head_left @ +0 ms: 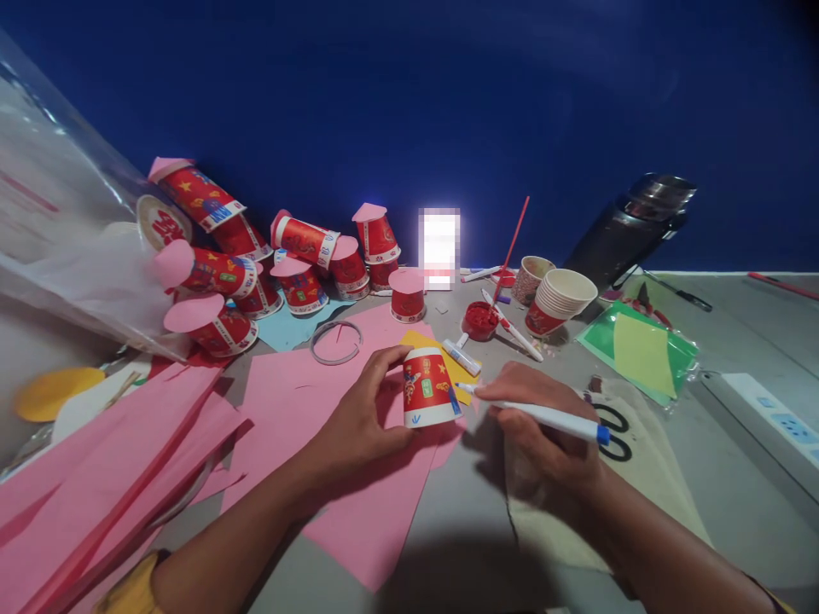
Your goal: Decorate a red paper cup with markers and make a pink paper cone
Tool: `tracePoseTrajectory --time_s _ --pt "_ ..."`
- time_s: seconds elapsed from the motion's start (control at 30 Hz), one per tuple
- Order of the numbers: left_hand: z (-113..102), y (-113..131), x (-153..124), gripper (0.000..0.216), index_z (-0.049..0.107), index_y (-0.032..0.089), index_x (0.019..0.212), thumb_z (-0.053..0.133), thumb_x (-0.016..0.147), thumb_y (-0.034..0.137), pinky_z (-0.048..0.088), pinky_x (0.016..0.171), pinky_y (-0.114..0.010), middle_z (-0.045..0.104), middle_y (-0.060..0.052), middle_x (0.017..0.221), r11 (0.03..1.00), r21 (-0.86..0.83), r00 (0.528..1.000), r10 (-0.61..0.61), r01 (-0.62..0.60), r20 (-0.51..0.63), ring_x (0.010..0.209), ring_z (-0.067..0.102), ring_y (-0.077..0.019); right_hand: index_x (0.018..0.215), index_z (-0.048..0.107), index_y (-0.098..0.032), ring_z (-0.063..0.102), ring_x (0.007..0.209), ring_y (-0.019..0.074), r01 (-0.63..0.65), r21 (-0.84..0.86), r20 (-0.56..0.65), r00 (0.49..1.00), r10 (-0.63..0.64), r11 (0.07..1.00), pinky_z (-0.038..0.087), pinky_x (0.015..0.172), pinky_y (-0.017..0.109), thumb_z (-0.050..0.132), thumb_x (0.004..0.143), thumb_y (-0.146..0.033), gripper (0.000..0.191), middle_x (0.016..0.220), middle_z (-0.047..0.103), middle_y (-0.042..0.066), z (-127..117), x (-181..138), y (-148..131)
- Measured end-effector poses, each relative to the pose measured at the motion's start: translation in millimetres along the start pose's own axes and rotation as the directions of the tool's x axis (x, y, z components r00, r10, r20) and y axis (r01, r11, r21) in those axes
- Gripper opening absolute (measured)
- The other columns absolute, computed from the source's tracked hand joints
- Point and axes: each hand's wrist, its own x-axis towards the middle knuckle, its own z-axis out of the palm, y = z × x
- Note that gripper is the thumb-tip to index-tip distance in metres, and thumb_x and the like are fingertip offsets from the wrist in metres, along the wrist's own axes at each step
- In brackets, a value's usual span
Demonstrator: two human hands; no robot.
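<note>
My left hand is closed around an upside-down red and white paper cup, which stands on a pink paper sheet. My right hand grips a white marker with a blue end. Its tip points left and sits right beside the cup's lower right side. A yellow paper piece lies just behind the cup.
Several red cups with pink paper tops are piled at the back left. A stack of cups, a red paint pot, a tape ring, scissors, green and yellow sheets and a power strip lie around.
</note>
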Motion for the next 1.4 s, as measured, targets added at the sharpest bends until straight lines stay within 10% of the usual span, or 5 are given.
tracePoseTrajectory --time_s 1.2,1.4 --pt "1.5 3.8 1.7 0.079 0.05 0.029 0.141 0.09 0.072 0.024 0.049 0.118 -0.051 0.055 -0.009 0.154 0.998 -0.067 1.0 -0.018 0.018 0.008 0.145 0.053 -0.0329 0.088 0.068 -0.021 0.067 0.062 0.0159 -0.11 0.008 0.054 0.992 0.11 0.994 0.053 0.06 0.029 0.063 0.094 -0.013 0.011 0.072 0.073 0.002 9.4 -3.1 -4.4" --pt "1.9 -1.7 4.3 0.08 0.049 0.028 0.142 0.089 0.073 0.026 0.052 0.116 -0.051 0.051 -0.012 0.156 0.995 -0.093 0.999 0.023 -0.026 -0.033 0.144 0.053 -0.0345 0.1 0.073 -0.022 0.074 0.075 0.0193 -0.154 -0.015 -0.119 0.981 0.151 0.988 0.059 0.068 0.031 0.066 0.096 -0.017 0.01 0.084 0.078 0.004 6.6 -11.7 5.5"
